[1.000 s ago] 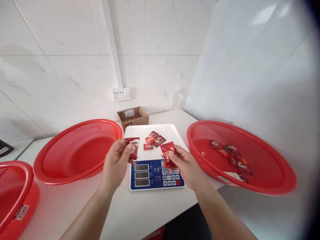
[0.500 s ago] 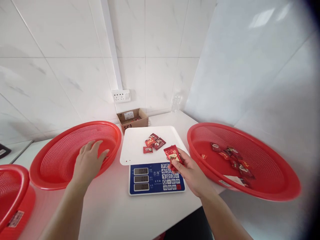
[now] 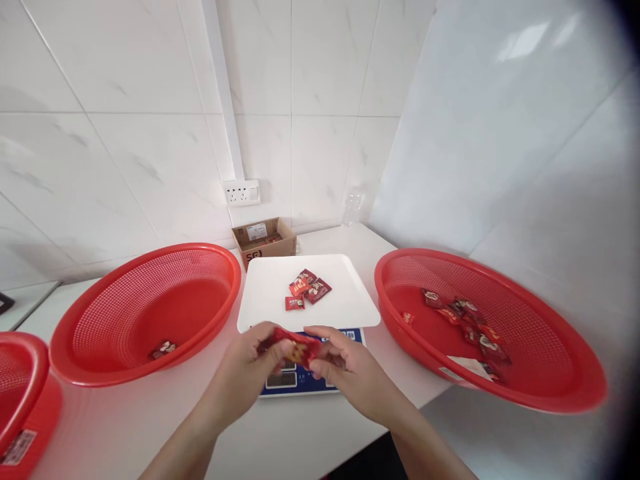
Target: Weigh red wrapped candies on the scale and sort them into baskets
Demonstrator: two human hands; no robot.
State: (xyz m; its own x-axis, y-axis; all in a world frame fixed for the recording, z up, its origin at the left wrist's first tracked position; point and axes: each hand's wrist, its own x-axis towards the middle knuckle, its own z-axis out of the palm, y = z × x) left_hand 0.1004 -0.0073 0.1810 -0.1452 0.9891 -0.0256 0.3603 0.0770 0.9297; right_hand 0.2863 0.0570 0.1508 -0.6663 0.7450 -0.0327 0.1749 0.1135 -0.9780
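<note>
My left hand (image 3: 250,373) and my right hand (image 3: 345,373) meet over the keypad of a blue and white scale (image 3: 305,383). Both pinch one red snack packet (image 3: 294,347), each at one end, held level between them. On the scale's white tray (image 3: 270,293) lie three more red packets (image 3: 306,288). The red mesh basket (image 3: 145,313) to the left holds a single packet (image 3: 163,349). The red mesh basket (image 3: 490,327) to the right holds several packets (image 3: 465,317).
A small open cardboard box (image 3: 263,240) stands against the tiled wall behind the scale, below a wall socket (image 3: 242,192). A clear plastic bottle (image 3: 352,207) is in the corner. The rim of a third red basket (image 3: 23,393) shows at the far left.
My left hand dropped its packet into the left basket, then came back to the middle. It now grips the other end of the packet that my right hand kept holding.
</note>
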